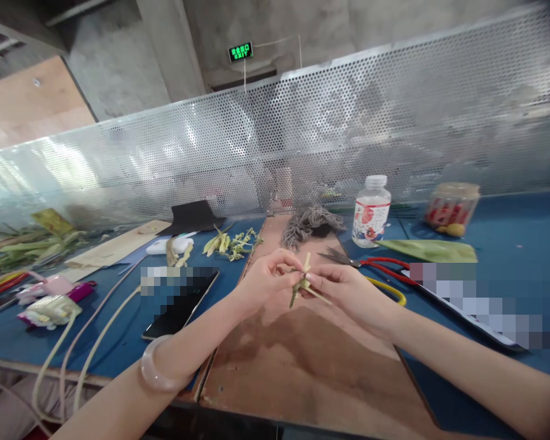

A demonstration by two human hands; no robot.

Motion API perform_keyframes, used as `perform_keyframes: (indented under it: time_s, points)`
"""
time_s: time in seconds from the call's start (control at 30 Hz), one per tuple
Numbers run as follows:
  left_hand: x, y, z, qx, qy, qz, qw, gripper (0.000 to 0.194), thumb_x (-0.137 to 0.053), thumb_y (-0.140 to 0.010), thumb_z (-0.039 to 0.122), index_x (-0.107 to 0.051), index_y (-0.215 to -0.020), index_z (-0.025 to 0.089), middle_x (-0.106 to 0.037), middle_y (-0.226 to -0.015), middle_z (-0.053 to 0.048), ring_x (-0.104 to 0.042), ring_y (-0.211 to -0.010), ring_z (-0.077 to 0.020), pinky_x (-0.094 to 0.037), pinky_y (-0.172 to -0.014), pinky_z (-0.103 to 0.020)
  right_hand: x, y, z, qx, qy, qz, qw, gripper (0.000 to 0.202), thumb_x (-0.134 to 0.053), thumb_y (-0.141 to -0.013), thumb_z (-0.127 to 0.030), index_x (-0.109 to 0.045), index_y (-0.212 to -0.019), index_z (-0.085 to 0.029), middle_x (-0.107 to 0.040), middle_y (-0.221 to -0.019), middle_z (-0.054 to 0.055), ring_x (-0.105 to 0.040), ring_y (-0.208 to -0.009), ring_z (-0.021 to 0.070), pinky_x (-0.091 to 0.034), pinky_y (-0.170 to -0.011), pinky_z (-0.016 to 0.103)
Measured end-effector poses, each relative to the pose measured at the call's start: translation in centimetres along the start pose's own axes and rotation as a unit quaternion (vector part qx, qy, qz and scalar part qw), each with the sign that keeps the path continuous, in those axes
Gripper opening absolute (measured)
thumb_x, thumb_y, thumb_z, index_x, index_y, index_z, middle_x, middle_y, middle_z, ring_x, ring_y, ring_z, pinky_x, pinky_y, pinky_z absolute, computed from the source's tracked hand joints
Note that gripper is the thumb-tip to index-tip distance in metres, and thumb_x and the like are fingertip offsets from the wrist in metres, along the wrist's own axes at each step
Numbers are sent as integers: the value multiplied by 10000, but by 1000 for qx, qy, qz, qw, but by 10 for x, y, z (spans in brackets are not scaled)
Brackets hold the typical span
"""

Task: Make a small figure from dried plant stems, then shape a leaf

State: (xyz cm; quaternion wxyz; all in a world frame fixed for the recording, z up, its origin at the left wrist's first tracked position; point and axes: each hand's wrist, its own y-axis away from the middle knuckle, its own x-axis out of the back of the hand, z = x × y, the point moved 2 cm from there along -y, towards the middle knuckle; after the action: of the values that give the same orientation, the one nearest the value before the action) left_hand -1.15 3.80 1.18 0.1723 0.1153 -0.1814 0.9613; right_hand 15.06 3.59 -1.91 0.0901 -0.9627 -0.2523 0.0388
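Above the brown wooden board [311, 366], my left hand [275, 275] and my right hand [334, 284] meet, fingertips almost touching. Both pinch a small green piece of plant material [296, 293] with pale strips sticking out of it. A pale bangle [158, 364] circles my left wrist. Just behind my right hand lie red-handled scissors [385, 263], blades pointing left. Grey cord [309, 223] is heaped beyond my hands. Small green plaited or leafy pieces [241, 244] rest behind my left hand.
A clear bottle [371, 214], a glass jar [453, 208] and a long green leaf [433, 250] stand or lie at the right. At the left are a black phone [183, 305], cables [98, 342] and green leaf strips [32, 244]. A perforated metal screen [275, 146] crosses behind.
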Motion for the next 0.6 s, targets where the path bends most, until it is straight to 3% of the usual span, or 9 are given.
perform_keyframes:
  time_s: [0.17,0.6]
  points:
    - [0,-2,-6,6,41,-25,999,77,-636,-750,215,-590,-762,155,-555,-759,11,-520,-719,-98,-404,-712,-232,1,0,1,-7,-36,38,999,229,-686,-730,-376,-654,-760,-152,-633,-758,13,-553,-690,109,-426,-683,252]
    - [-1,0,-8,21,122,-38,992,64,-594,-758,131,-562,-802,164,-552,-763,24,-529,-691,-85,-416,-700,-246,-6,4,-9,59,134,93,985,225,-556,-821,-391,-605,-783,-175,-616,-756,13,-534,-712,144,-405,-681,273]
